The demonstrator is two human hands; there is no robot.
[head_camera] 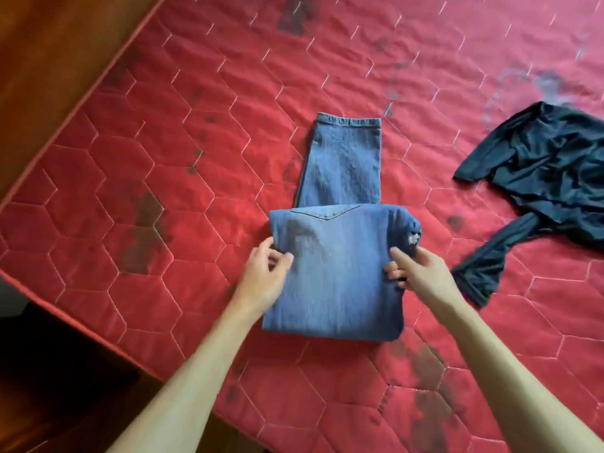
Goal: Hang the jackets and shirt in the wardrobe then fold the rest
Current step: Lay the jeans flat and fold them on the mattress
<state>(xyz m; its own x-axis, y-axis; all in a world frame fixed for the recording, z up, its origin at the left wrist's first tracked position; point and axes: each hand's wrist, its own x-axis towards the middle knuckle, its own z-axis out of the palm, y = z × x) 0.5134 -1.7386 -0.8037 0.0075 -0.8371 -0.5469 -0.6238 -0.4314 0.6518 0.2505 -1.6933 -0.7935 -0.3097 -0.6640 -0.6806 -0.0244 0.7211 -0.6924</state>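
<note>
One pair blue jeans (336, 276) mid red quilted mattress (183, 204), partly folded, leg end sticking out far side. Two hands: left hand (265, 273) pinches left edge of fold, right hand (415, 273) pinches right edge. One crumpled black top (549, 171) lies apart, right.

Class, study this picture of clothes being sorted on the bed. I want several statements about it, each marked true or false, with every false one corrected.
1. The left hand and right hand each grip a side edge of the jeans. True.
2. The jeans lie spread out at full length. False: they are partly folded, with the leg ends sticking out past the fold.
3. The black garment lies crumpled to the right of the jeans. True.
4. The black garment is stacked on the jeans. False: it lies apart from them on the red mattress.
</note>
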